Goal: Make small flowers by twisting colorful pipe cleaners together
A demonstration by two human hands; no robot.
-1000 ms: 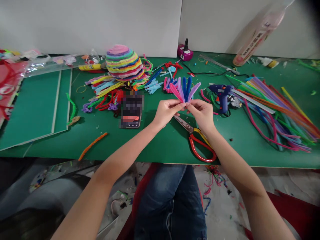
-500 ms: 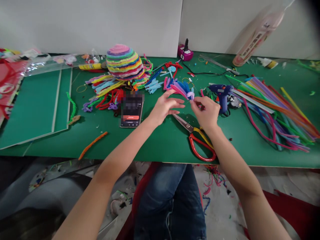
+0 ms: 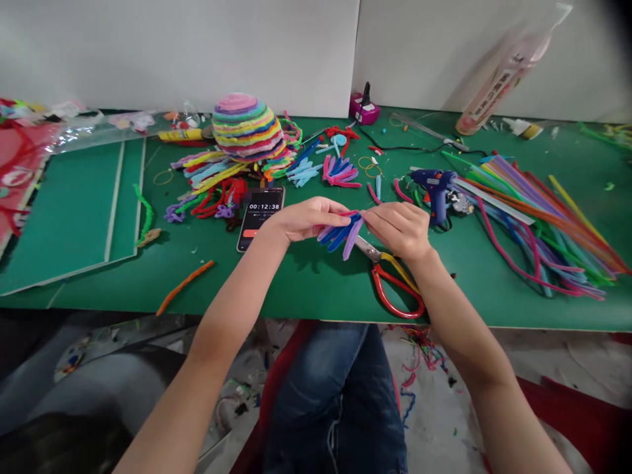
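Note:
My left hand (image 3: 312, 218) is closed on a bundle of blue, purple and pink pipe cleaner loops (image 3: 340, 238), thumb on top. The loops fan out downward below the fingers. At the bundle's right end, my right hand (image 3: 401, 228) pinches with its fingers curled in; its fingertips hide what exactly they grip there. Under the right hand lie scissors (image 3: 379, 255) with red and yellow handles, partly covered. A similar pink and blue pipe cleaner bundle (image 3: 340, 174) rests on the table just behind my hands.
A phone (image 3: 261, 214) showing a timer lies left of my hands. Behind it stands a striped pipe cleaner dome (image 3: 247, 128). To the right are a blue glue gun (image 3: 435, 191) and many loose pipe cleaners (image 3: 538, 217). A green board (image 3: 64, 210) lies at left.
Both hands have come lower and nearer with the bundle, whose loops now point downward. The left fingers, spread before, have closed on it. The similar bundle behind shows more fully.

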